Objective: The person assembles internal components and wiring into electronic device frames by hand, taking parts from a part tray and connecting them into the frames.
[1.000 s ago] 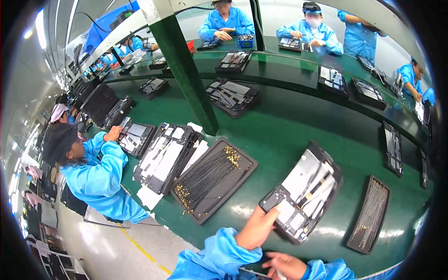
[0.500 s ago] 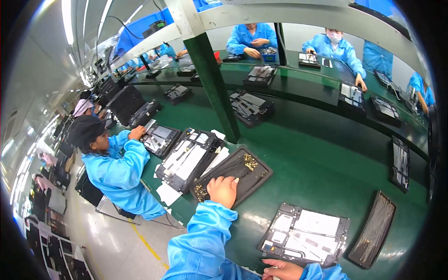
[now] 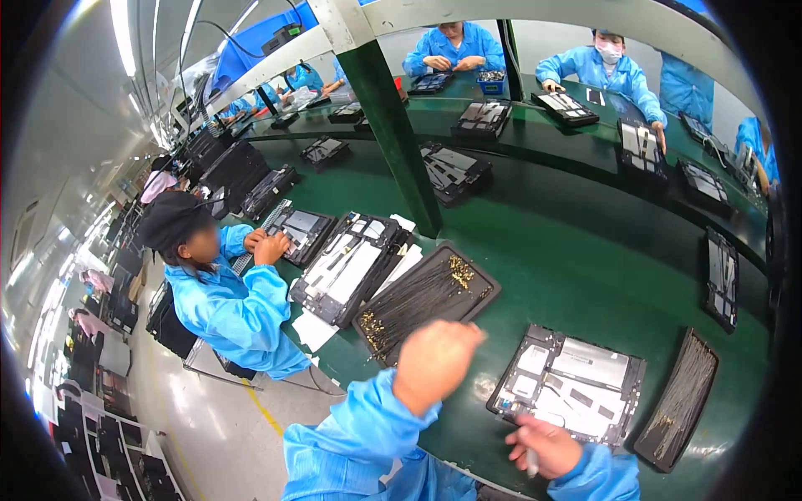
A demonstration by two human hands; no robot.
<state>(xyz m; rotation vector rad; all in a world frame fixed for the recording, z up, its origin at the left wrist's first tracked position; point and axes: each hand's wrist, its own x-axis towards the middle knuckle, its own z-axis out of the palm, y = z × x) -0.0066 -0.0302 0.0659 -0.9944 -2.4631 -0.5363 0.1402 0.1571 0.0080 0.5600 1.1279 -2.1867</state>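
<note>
My left hand (image 3: 439, 367) is raised over the near edge of a black tray (image 3: 482, 294) of thin black cables (image 3: 418, 302) with gold-coloured ends. It is blurred, with its fingers drawn together as in a pinch; whatever they hold is too small to make out. To the right, an opened tablet (image 3: 585, 367) lies flat on the green bench, its pale battery and inner parts exposed. At the tablet's near left corner, my right hand (image 3: 547, 447) is closed around a short white stick-like tool (image 3: 532, 462).
A second black tray (image 3: 654, 453) with thin cables lies right of the tablet. Opened tablets (image 3: 347, 280) are stacked left, beside white sheets (image 3: 314, 331) and a co-worker (image 3: 230, 301). A green post (image 3: 391, 138) rises from the bench (image 3: 568, 267). Other people work across it.
My left hand has lifted from the cable tray and moved right and nearer. My right hand has come up to the tablet's corner, its white tool now showing.
</note>
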